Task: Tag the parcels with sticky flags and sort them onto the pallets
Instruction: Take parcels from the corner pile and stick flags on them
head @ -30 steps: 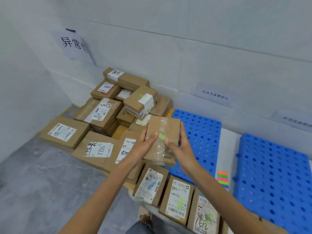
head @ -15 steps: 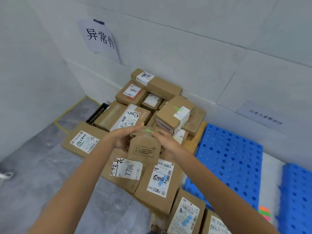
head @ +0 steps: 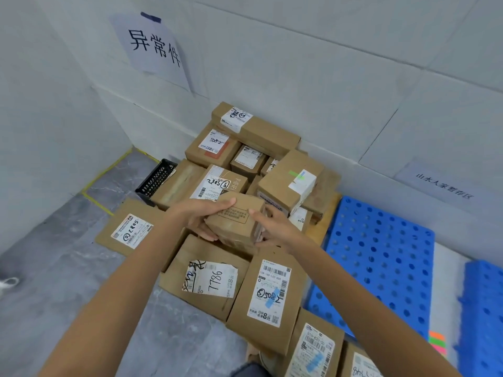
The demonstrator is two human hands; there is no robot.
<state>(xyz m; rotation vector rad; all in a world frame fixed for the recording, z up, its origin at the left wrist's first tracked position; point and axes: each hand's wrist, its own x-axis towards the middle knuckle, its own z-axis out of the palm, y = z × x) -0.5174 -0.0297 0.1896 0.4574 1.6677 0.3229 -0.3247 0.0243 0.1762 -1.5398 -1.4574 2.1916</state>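
Observation:
I hold a small brown cardboard parcel [head: 234,223] with both hands over the middle of a heap of brown parcels [head: 255,131] in the room's corner. My left hand [head: 196,216] grips its left side and top edge. My right hand [head: 273,228] grips its right side. The parcel's printed plain face is up and sits low, touching the parcels below it. A parcel with a green flag [head: 292,180] lies just behind to the right. A pad of sticky flags [head: 436,342] lies at the lower right between two blue pallets [head: 381,257].
Labelled parcels [head: 209,278] lie in front of my hands, more at the bottom edge. A black crate [head: 156,179] stands left of the heap. Yellow tape [head: 100,175] marks the grey floor. A second blue pallet [head: 484,308] is at far right. Paper signs [head: 155,47] hang on the wall.
My view has swung left toward the corner heap. Both hands have carried the parcel from above the blue pallet's edge, turned it over and lowered it onto the heap.

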